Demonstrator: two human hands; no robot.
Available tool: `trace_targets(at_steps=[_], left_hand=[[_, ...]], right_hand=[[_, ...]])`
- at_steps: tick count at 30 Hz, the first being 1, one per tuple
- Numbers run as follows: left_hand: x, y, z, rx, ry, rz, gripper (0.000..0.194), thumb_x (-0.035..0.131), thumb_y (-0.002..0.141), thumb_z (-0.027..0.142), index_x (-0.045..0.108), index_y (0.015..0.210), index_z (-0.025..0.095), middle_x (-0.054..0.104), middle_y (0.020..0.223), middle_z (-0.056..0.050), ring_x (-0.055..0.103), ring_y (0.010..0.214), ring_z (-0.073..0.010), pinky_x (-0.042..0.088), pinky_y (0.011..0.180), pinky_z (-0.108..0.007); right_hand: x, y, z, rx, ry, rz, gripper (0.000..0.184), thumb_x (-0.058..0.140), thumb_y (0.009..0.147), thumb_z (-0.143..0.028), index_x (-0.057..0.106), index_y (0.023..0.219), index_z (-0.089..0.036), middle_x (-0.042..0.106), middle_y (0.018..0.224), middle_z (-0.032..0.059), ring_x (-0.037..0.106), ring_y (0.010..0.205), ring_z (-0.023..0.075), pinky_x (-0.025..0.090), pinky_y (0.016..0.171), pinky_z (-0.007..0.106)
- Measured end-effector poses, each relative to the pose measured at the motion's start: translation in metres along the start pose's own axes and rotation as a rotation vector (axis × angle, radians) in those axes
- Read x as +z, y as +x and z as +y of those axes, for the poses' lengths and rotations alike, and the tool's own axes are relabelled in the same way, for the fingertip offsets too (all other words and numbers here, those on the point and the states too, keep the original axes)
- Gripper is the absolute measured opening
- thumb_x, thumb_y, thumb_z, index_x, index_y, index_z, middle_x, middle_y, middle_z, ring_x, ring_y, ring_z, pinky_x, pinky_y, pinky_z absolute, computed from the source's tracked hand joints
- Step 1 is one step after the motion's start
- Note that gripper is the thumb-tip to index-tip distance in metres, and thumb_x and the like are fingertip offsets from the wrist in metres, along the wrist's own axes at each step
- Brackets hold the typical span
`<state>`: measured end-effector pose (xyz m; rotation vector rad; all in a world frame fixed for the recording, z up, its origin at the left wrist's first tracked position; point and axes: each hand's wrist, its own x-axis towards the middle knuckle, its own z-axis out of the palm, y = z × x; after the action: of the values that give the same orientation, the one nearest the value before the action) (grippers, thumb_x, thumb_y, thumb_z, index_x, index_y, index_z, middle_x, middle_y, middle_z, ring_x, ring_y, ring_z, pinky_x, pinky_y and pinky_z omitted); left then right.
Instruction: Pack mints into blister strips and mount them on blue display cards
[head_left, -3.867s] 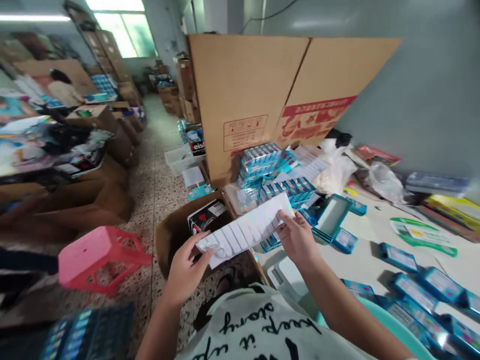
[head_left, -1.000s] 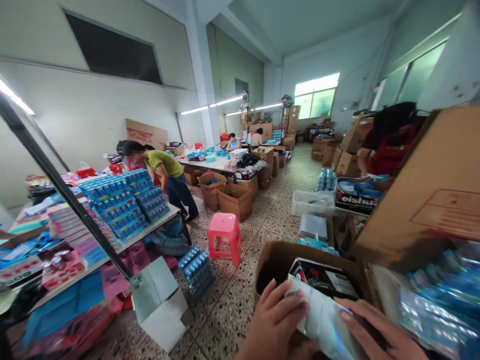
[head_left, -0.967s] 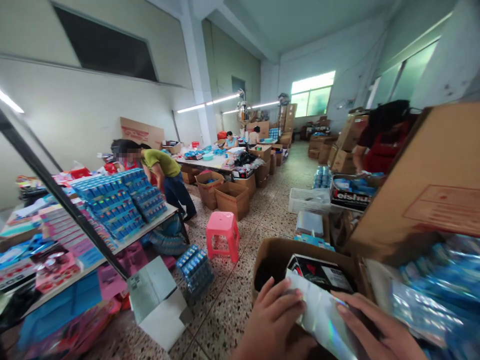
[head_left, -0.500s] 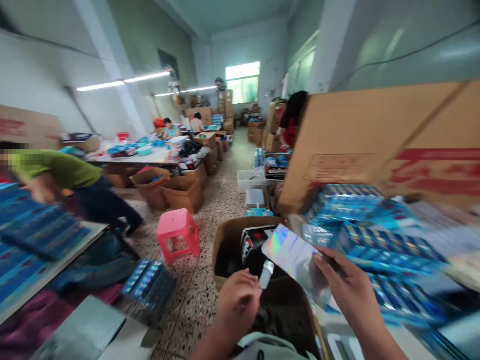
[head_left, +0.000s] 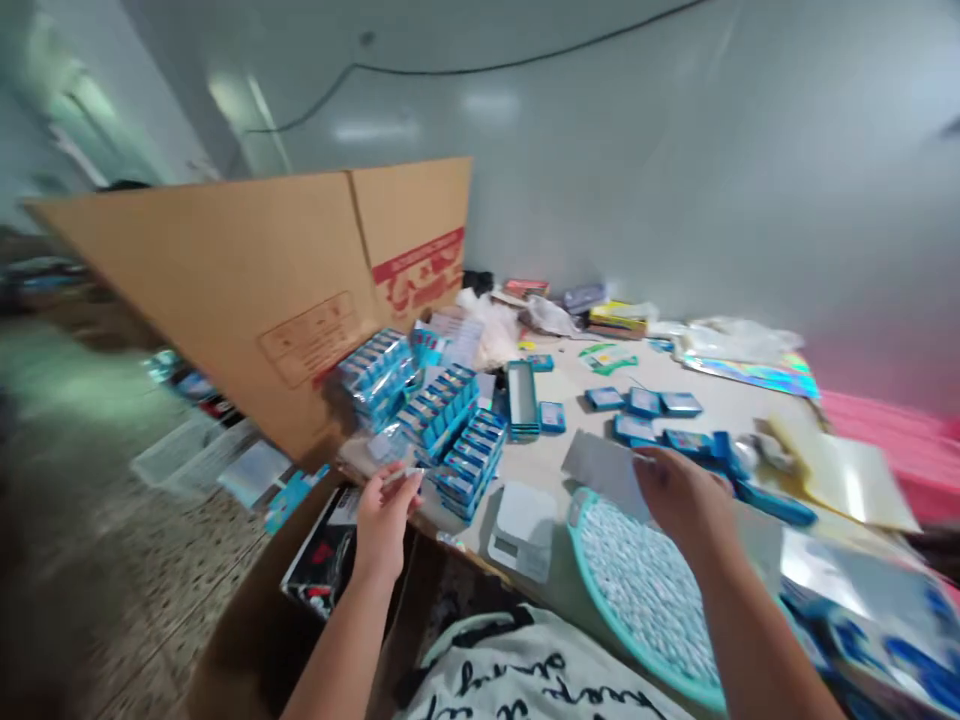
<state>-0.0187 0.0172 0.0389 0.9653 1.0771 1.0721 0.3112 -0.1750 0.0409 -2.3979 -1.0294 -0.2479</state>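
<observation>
My right hand [head_left: 686, 500] is closed on the edge of a flat, greyish card [head_left: 604, 468], over the rim of a turquoise basket [head_left: 592, 590]. Many small pale pieces [head_left: 649, 575] fill that basket. At the table's left edge, my left hand [head_left: 386, 515] pinches a small whitish piece [head_left: 409, 473], too blurred to name. Beside it stand stacked rows of small blue boxes [head_left: 469, 460] in clear wrap. Between my hands lies a white digital scale [head_left: 523, 530].
A tall cardboard sheet [head_left: 300, 290] rises at the left of the table. Loose blue boxes [head_left: 643, 402] and an open long box [head_left: 523, 395] lie farther back. Below left, a carton holds a black box [head_left: 322, 560]. Silvery sheets [head_left: 862, 580] lie at the right.
My view has swung right, from the room and floor carton to the table. Both hands have moved apart; the card has come over the basket with my right hand.
</observation>
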Motion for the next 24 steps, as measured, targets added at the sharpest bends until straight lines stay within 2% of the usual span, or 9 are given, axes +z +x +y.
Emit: trace_targets(at_steps=[3,5,8,11,13,16,19,22,24], left_hand=[[0.021,0.03,-0.012,-0.071,0.031,-0.093,0.061,0.089,0.06,0.038,0.061,0.111,0.017,0.064,0.073,0.005,0.058,0.057,-0.0049,0.051,0.058,-0.016],[0.034,0.045,-0.02,-0.123,0.048,-0.133,0.063,0.09,0.057,0.038,0.061,0.109,0.016,0.062,0.068,0.006,0.056,0.055,-0.0052,0.05,0.055,-0.016],[0.053,0.061,-0.029,-0.169,0.061,-0.163,0.062,0.09,0.056,0.039,0.062,0.106,0.015,0.059,0.064,0.007,0.054,0.053,-0.0047,0.048,0.053,-0.015],[0.072,0.071,-0.034,-0.186,0.064,-0.177,0.064,0.088,0.057,0.035,0.062,0.111,0.014,0.057,0.063,0.008,0.053,0.052,-0.0039,0.046,0.052,-0.014],[0.085,0.075,-0.037,-0.196,0.071,-0.184,0.065,0.088,0.058,0.032,0.062,0.114,0.013,0.058,0.065,0.008,0.053,0.052,-0.0034,0.047,0.052,-0.015],[0.102,0.075,-0.04,-0.211,0.095,-0.198,0.062,0.086,0.061,0.03,0.064,0.116,0.011,0.061,0.068,0.006,0.054,0.052,-0.0033,0.048,0.053,-0.016],[0.118,0.073,-0.042,-0.209,0.121,-0.217,0.065,0.085,0.064,0.03,0.062,0.121,0.011,0.064,0.071,0.004,0.054,0.051,-0.0037,0.048,0.053,-0.017],[0.129,0.075,-0.041,-0.204,0.149,-0.231,0.076,0.085,0.064,0.029,0.055,0.131,0.011,0.065,0.073,0.004,0.055,0.053,-0.0049,0.048,0.053,-0.018],[0.135,0.08,-0.041,-0.208,0.169,-0.244,0.079,0.085,0.064,0.031,0.054,0.133,0.009,0.064,0.069,0.004,0.056,0.053,-0.0061,0.048,0.054,-0.019]], right_hand=[[0.027,-0.037,0.034,0.111,-0.129,-0.362,0.038,0.041,0.094,-0.032,0.071,0.114,-0.022,0.075,0.101,0.0085,0.067,0.094,0.0255,0.042,0.086,0.041],[0.046,-0.065,0.044,0.149,-0.172,-0.477,0.035,0.043,0.093,-0.024,0.072,0.112,-0.024,0.074,0.109,0.0088,0.066,0.104,0.0269,0.041,0.093,0.043],[0.065,-0.096,0.046,0.232,-0.246,-0.489,0.033,0.048,0.088,-0.017,0.074,0.107,-0.022,0.072,0.11,0.0122,0.065,0.105,0.0314,0.034,0.102,0.056],[0.072,-0.101,0.042,0.278,-0.27,-0.384,0.048,0.043,0.088,-0.012,0.059,0.133,-0.017,0.061,0.13,0.0185,0.058,0.117,0.0346,0.028,0.107,0.06],[0.074,-0.089,0.035,0.244,-0.123,-0.262,0.054,0.039,0.093,-0.015,0.042,0.147,-0.016,0.055,0.136,0.0198,0.055,0.121,0.0333,0.035,0.105,0.055],[0.079,-0.054,0.011,0.186,0.331,-0.159,0.052,0.043,0.098,-0.033,0.038,0.148,-0.02,0.061,0.127,0.0163,0.059,0.114,0.0304,0.046,0.097,0.049],[0.091,-0.014,-0.027,0.197,0.785,-0.261,0.059,0.057,0.091,-0.049,0.043,0.144,-0.025,0.063,0.123,0.0121,0.063,0.107,0.0274,0.052,0.092,0.046],[0.111,0.022,-0.066,0.164,1.098,-0.44,0.067,0.069,0.083,-0.049,0.047,0.142,-0.028,0.064,0.122,0.0087,0.066,0.1,0.0236,0.055,0.085,0.04],[0.127,0.04,-0.085,0.144,1.244,-0.477,0.064,0.076,0.076,-0.045,0.056,0.135,-0.028,0.068,0.112,0.0057,0.067,0.091,0.0215,0.055,0.078,0.036]])
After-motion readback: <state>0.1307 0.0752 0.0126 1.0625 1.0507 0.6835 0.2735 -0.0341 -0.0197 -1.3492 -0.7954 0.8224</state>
